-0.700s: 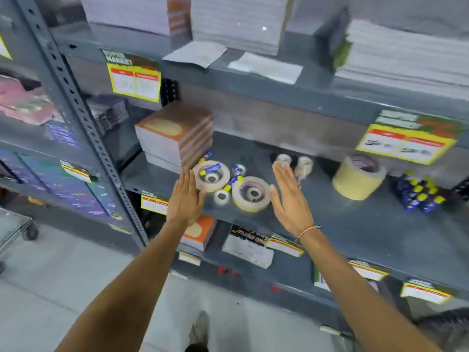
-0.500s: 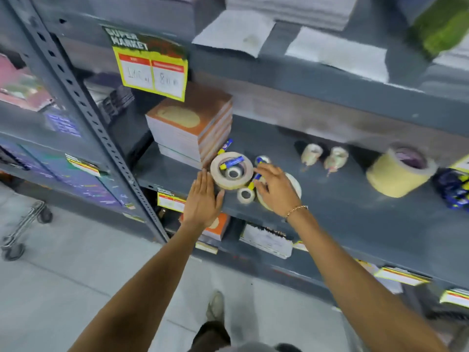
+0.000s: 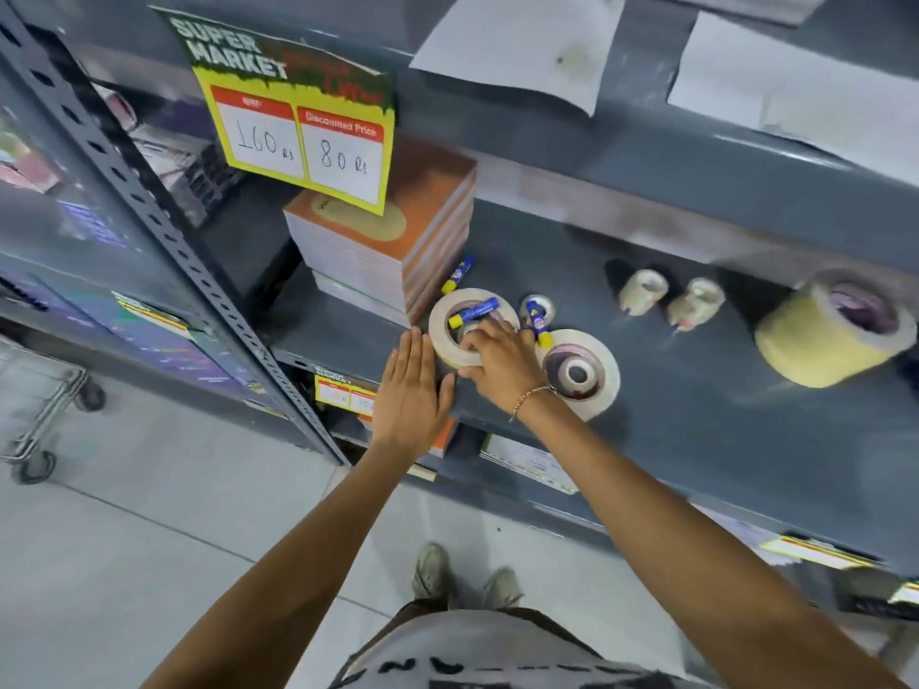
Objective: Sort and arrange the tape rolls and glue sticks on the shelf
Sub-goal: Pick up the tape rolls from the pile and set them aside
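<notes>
The flat cream-coloured paper tape roll (image 3: 447, 335) lies on its side near the front of the grey metal shelf (image 3: 696, 440), just beside the stack of orange-covered notebooks (image 3: 388, 251). My right hand (image 3: 502, 365) covers its near right portion: the fingers curl over the rim and into the core, the thumb against the outer wall. Contact is plain; whether the grasp is fully closed I cannot tell, as the hand hides the rim beneath it. A blue glue stick with yellow cap (image 3: 472, 310) lies across the roll's hole. A second blue and yellow glue stick (image 3: 458, 275) lies behind the roll against the notebooks, and a third glue stick (image 3: 538, 323) lies to the right, its lower end at my knuckles, over a small clear tape roll (image 3: 542, 304) that is mostly hidden.

My left hand (image 3: 413, 390) is flat and open, fingers together, holding nothing, fingertips at the roll's left edge; touching or just short, unclear.

A second flat cream tape roll (image 3: 587, 375) lies right of my wrist, partly covered by it. Farther back stand two small clear tape rolls (image 3: 669, 298), blurred. A large yellow-tan tape roll (image 3: 835, 330) sits tilted at far right. A yellow price card (image 3: 298, 136) hangs above, hiding part of the notebooks.
</notes>
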Tool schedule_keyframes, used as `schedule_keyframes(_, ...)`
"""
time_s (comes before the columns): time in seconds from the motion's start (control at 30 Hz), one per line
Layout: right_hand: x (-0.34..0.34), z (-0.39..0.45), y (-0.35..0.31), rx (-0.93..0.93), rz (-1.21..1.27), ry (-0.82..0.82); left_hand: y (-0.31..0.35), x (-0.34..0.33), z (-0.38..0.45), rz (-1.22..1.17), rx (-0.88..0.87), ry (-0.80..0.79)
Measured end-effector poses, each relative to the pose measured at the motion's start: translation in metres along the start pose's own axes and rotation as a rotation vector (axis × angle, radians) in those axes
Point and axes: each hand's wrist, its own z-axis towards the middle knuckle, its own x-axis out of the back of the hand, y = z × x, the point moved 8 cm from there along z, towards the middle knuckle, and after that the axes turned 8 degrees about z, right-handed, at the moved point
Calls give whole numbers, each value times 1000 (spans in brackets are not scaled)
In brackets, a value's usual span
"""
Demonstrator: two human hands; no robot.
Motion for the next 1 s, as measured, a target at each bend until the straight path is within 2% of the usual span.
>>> schedule_keyframes(0.37,24,-15,4,19,197,121,3,3,1,29,17,8)
schedule_keyframes(0.47,46,-23,3,45,354,156,15,10,8,-9,-45,21)
schedule_keyframes(0.6,88,-42,18,54,548,301,22,16,24,-71,-51,8)
schedule_keyframes(0.73,106,-66,72,-97,338,368,20,13,44,-142,-59,-58)
schedule_keyframes(0.83,91,-86,100,-191,114,308,18,8,54,-128,-89,-97)
schedule_keyframes(0.93,57,-95,105,-222,-18,119,18,4,61,-94,-139,-112)
schedule_keyframes(1.0,49,-90,104,-220,-6,4,19,2,64,-90,-151,-107)
